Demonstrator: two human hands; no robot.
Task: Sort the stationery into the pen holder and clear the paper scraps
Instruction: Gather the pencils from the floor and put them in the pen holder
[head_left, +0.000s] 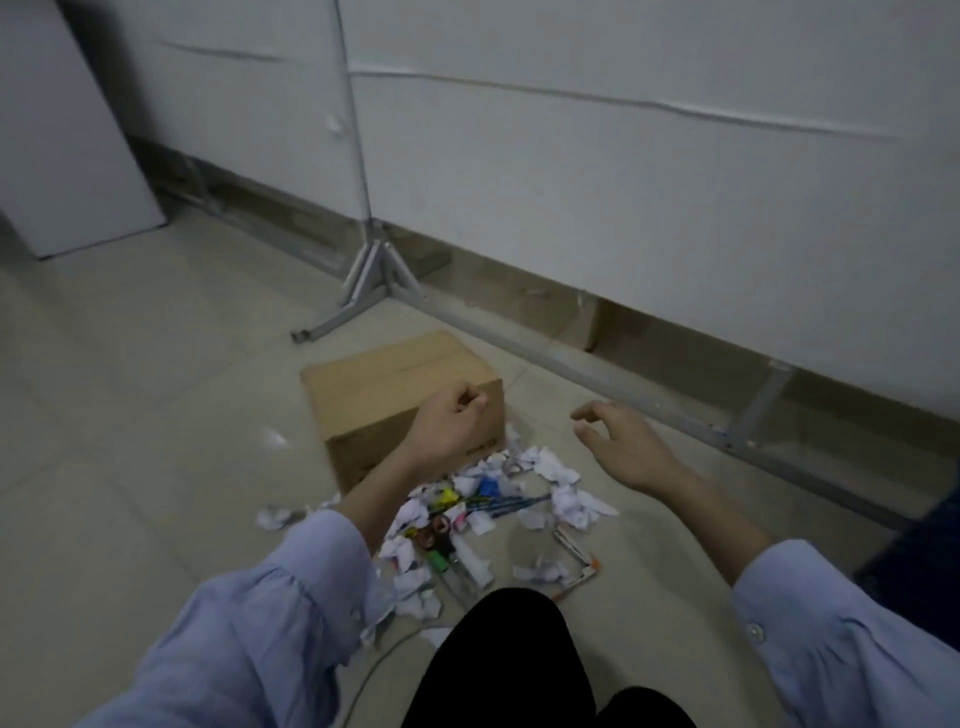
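A closed cardboard box is seen standing on the tiled floor and is taken here as the landmark. On the near side of the box, touching its lower right corner, a heap of crumpled paper scraps is spread over the floor. Mixed into the heap, stationery is seen: a bundle of blue pens lying flat, a yellow item and a blue item nearer the box, and a green marker farther from it. A transparent container with an orange-trimmed edge is seen at the side of the heap away from the box; whether it is the pen holder cannot be told.

The left hand is held in front of the box's near face with the fingers curled closed; whether anything is enclosed cannot be told. The right hand is held to the right of the box, above the floor, with fingers spread apart and empty. Beyond the box, the foot of a grey metal stand is seen before white panels.
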